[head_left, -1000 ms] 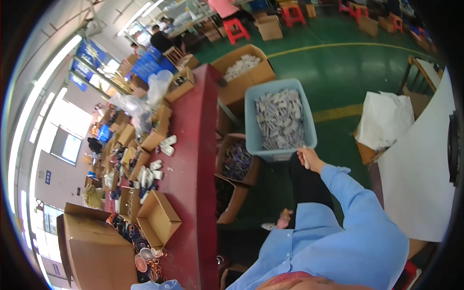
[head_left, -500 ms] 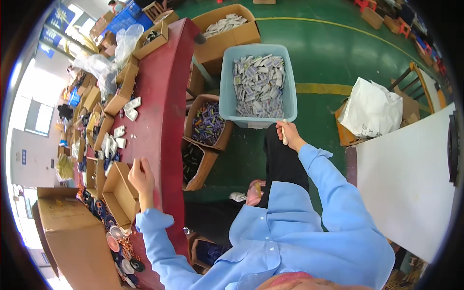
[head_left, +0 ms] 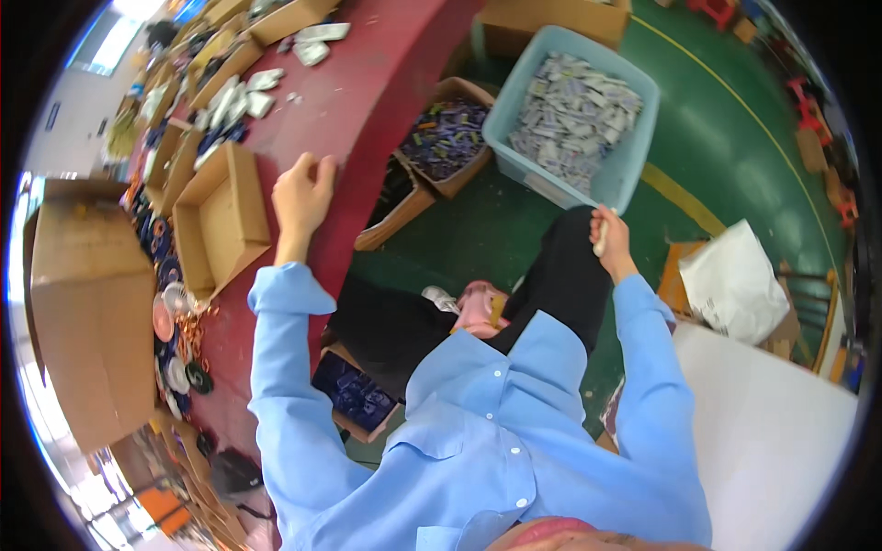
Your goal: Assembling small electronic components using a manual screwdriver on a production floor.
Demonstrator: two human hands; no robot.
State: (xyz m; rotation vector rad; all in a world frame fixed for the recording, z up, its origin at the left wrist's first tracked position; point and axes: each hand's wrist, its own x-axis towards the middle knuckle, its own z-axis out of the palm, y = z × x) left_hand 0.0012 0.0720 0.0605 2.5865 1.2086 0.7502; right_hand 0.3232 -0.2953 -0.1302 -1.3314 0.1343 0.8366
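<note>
My left hand [head_left: 303, 197] is over the red table [head_left: 367, 119], near a shallow open cardboard box [head_left: 220, 220]. Its fingers curl inward, and whatever they may hold is hidden. At the near edge of a light-blue plastic bin [head_left: 522, 174], my right hand [head_left: 614, 241] is closed round a slim whitish piece [head_left: 601, 241]. One end of that piece sticks out of the fist; its kind is too small to tell. Many small pale grey-white packets [head_left: 574, 115] fill the bin, which is beyond my right knee.
Beside the bin, a carton holds purple and yellow small pieces [head_left: 446, 138]. White plastic parts [head_left: 322, 37] lie on the table. A large carton [head_left: 92, 321] is at left. At right are a white bag [head_left: 735, 280] and a white tabletop [head_left: 753, 413]. Dark-blue pieces [head_left: 354, 395] fill a low box.
The whole view has turned and shifted, so the bin appears farther up and right. My left hand appears higher over the table. My right hand keeps its grip on the whitish piece by the bin.
</note>
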